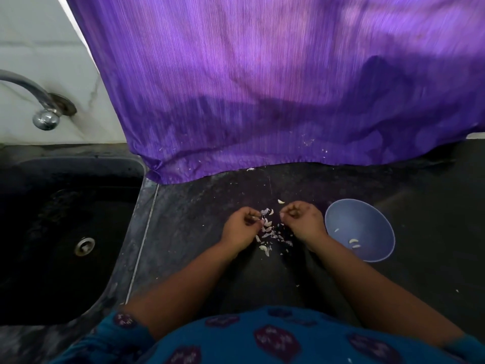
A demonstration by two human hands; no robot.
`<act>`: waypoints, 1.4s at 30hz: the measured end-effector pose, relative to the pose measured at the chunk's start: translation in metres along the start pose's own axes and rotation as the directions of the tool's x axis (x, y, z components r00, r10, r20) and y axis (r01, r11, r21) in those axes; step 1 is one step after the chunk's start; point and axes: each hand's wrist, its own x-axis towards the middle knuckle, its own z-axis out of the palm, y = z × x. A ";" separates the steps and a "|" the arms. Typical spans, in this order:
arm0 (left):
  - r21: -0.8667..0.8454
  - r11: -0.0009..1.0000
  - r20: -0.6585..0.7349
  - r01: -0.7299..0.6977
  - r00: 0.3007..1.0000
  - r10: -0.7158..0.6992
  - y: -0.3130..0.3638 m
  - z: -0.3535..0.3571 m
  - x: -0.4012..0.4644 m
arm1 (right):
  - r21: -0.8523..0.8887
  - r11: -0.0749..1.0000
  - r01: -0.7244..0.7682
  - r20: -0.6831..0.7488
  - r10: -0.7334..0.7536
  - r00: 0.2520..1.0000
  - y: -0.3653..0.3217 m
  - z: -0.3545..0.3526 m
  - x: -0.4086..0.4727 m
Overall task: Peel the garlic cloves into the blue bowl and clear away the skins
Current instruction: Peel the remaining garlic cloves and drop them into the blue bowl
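Both hands are down on the dark surface, near its front edge and a bit right of the seam by the sink. The left hand (pixel 242 227) has its fingers curled in and pinching something small at the tips, looks like a clove or a scrap of skin but honestly it's too small and blurry to tell which. The right hand (pixel 301 219) is curled up the same way with fingertips pressed together around something tiny, can't make out what either.

Between the two hands there's a loose pile of garlic skins (pixel 270 232) scattered on the surface, whitish and purplish flakes, with a few strays trailing toward the front edge. One lone garlic clove (pixel 281 201) lies just beyond the pile, toward the back.

The blue bowl (pixel 378 248) stands just right of the right wrist, upright, with a few peeled cloves (pixel 353 241) lying in the bottom.

Other stuff: a purple cloth (pixel 262 88) hangs down over the back edge of the surface with its hem resting on it, some skin bits stuck to it. On the left is a black sink (pixel 31 232) with a metal drain (pixel 84 246), and a chrome tap (pixel 44 111) comes out of the white wall above its back edge
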 end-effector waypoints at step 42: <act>-0.114 0.993 0.062 0.022 0.998 -0.015 0.007 -0.003 0.008 | -0.331 0.912 0.241 0.095 -0.222 0.970 0.007 0.010 0.019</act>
